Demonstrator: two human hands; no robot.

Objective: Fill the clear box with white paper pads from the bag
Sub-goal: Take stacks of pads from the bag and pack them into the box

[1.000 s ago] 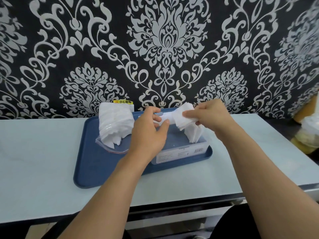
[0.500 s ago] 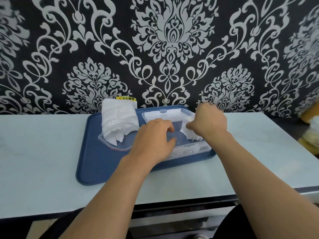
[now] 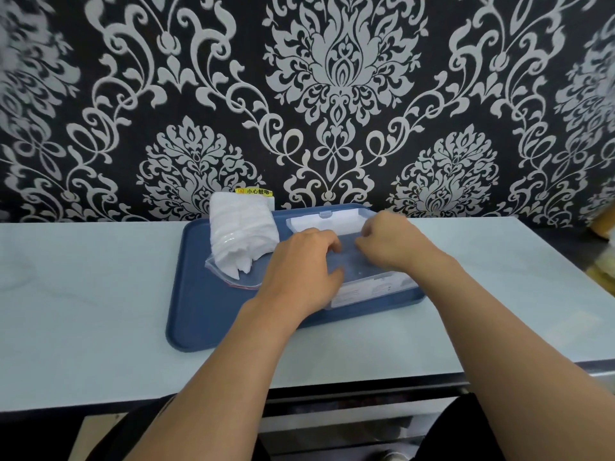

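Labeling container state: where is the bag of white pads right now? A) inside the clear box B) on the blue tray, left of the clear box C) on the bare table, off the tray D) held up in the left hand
B: the bag of white pads lies on the blue tray, left of the clear box; both hands are over the box, not on the bag.

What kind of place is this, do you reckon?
Probably a shop or salon counter, though I can't be sure: a pale countertop against ornate damask wallpaper, with a blue service tray and a yellow warning sticker.
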